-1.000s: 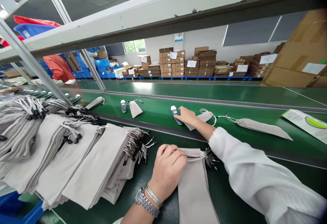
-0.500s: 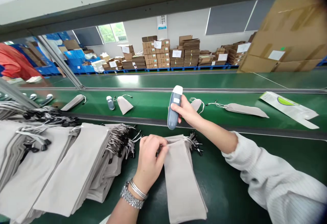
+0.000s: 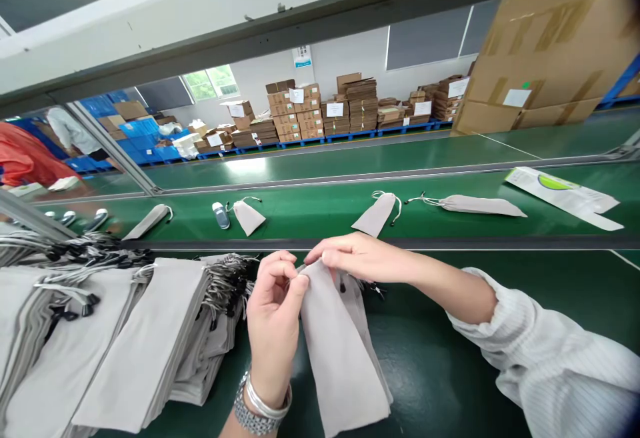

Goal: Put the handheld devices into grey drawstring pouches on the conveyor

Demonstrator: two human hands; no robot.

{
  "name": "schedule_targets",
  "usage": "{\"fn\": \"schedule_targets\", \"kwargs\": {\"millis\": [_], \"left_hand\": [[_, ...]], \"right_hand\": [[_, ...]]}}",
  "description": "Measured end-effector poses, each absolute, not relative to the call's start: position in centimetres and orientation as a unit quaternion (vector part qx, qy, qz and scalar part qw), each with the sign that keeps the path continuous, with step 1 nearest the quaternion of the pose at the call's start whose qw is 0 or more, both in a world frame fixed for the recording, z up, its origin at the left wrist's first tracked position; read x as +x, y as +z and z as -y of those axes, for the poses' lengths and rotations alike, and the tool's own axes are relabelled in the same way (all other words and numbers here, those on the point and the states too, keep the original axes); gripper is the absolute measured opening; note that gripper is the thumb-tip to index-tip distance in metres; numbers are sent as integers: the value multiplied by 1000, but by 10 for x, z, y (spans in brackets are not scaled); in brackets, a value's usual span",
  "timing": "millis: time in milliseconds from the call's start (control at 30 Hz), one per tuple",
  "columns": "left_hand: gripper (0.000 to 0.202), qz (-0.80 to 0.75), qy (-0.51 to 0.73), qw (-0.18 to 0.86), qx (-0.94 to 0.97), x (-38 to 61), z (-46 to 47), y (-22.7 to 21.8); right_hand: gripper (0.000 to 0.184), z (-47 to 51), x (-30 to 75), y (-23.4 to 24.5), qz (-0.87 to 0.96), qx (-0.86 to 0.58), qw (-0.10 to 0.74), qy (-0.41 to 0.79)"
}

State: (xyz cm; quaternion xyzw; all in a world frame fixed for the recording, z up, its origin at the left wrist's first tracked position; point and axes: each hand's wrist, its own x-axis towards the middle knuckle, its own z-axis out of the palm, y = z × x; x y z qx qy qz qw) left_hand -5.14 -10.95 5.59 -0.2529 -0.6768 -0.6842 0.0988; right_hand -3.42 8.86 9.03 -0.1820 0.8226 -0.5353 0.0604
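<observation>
My left hand (image 3: 275, 311) is closed, thumb and fingers pinching the mouth of the top light-grey drawstring pouch (image 3: 340, 358), which is lifted off a small pile. Across that same mouth lies my right hand (image 3: 365, 256), its fingers bent over the edge and the thumb close to the cloth. What my right fingers hold is hidden, and the grey device with a white cap cannot be seen in them. Black cord ends (image 3: 375, 288) stick out behind the pouch. Thick stacks of similar pouches (image 3: 145, 345) lie to the left of my left hand.
Along the green belt (image 3: 310, 215) lie a small grey device (image 3: 221, 215), a short pouch (image 3: 249, 217), another pouch (image 3: 379, 213), a long filled pouch (image 3: 483, 205) and a printed packet (image 3: 565, 195). A metal post (image 3: 113, 148) and an overhead beam (image 3: 250, 31) frame the bench. A person in red (image 3: 30, 155) is far left.
My right hand has come down and left, from above the belt to the pouch mouth; the device it held is now out of sight. The left hand has raised the pouch's mouth. The view has tilted.
</observation>
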Motion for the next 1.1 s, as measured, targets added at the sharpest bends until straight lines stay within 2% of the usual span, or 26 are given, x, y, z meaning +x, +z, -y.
{"fn": "schedule_targets", "kwargs": {"millis": [100,200,267,367,433,500,567,667,733,833,1000,1100], "left_hand": [[15,664,-709,79,-224,-53,112,61],[21,637,-747,12,-190,-62,126,70],[25,590,-796,3,-137,-70,137,79],[27,523,-846,19,-101,-79,147,86],[26,526,-840,17,-129,-81,144,82],[22,562,-810,13,-165,-79,136,70],[20,625,-756,16,-192,-74,127,52],[17,722,-653,30,-227,-69,120,27],[12,762,-588,46,-269,-66,118,15],[10,780,-503,79,-363,-65,118,8],[14,779,-435,101,-441,-66,118,8],[14,784,-422,102,-443,-67,119,7]], "right_hand": [[43,-96,-29,96,-839,-195,96,-499],[26,-117,-26,107,-870,-217,61,-438],[24,-135,-22,117,-869,-247,61,-424],[28,-156,-19,130,-843,-249,66,-472],[29,-161,-19,132,-812,-204,35,-545],[29,-160,-24,129,-753,-145,-29,-641],[25,-155,-32,123,-686,-99,-140,-707],[21,-151,-49,111,-639,-73,-329,-691],[22,-152,-64,100,-657,-69,-391,-641],[25,-160,-90,75,-718,-93,-374,-580],[53,-176,-122,27,-843,-103,-275,-451],[45,-175,-128,8,-904,-54,-216,-364]]}}
